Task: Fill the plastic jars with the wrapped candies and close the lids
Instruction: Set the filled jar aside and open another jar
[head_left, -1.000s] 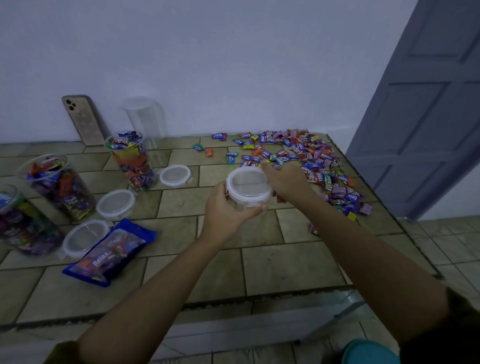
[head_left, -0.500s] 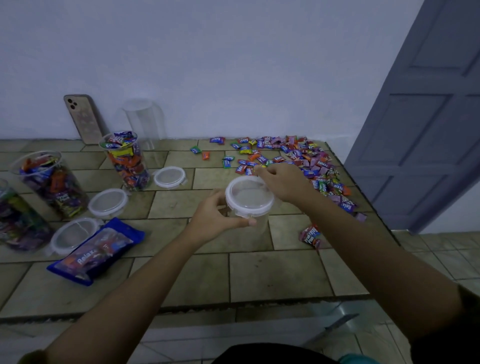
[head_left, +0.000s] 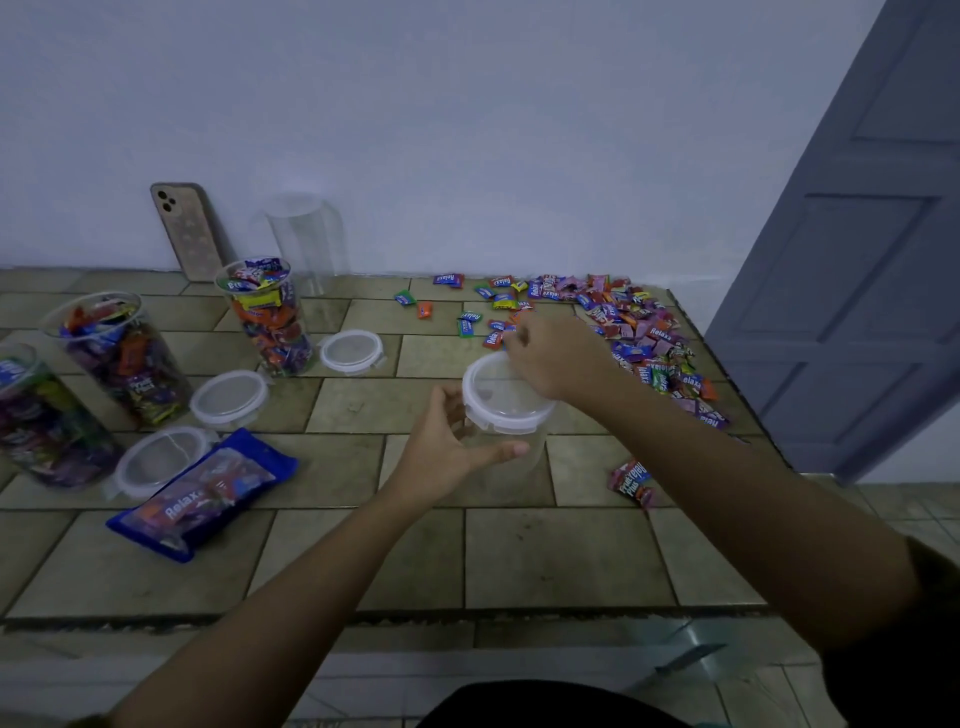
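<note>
Left hand (head_left: 449, 439) held the side of the empty jar (head_left: 524, 467) so it would not tip, I think, while my right hand (head_left: 556, 358) pinched the far edge of the lid (head_left: 498, 400), candies (head_left: 639, 332) lying just past it.

A pale wall (head_left: 467, 130) is rising behind a tiled ledge (head_left: 561, 561), a grey panelled door (head_left: 857, 286) standing at right.

Clear lidded jar (head_left: 506, 415) upright, wrapped candies (head_left: 631, 332) scattered behind
</note>
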